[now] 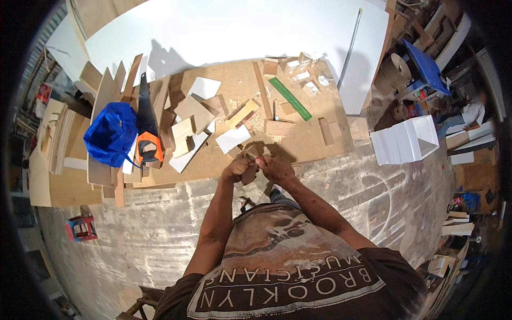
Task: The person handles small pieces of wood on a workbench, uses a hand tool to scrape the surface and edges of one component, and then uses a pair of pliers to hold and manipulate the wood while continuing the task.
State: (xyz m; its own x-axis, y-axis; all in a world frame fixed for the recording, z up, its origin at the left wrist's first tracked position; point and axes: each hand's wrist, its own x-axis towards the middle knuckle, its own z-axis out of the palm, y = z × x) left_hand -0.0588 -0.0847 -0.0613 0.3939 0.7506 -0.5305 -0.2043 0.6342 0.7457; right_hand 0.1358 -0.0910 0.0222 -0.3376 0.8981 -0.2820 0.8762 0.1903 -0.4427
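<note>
Both my hands are closed close together at the near edge of a wooden workbench (314,146). My left hand (237,167) grips a small brown wooden piece (249,176), partly hidden by the fingers. My right hand (278,169) is closed beside it, with a pale tip (268,152) sticking out above the fingers; what it belongs to is unclear. A small red spot shows between the hands. Just beyond them lie a white offcut (233,138), a wooden block (279,128) and a yellowish wooden piece (242,113) among shavings.
A handsaw (150,149) with an orange handle and a blue bag (111,133) rest among boards at left. A green strip (289,98) lies farther back, before a large white panel (229,32). A white box (405,140) stands right; a person (472,114) sits beyond. A stool (81,228) stands left.
</note>
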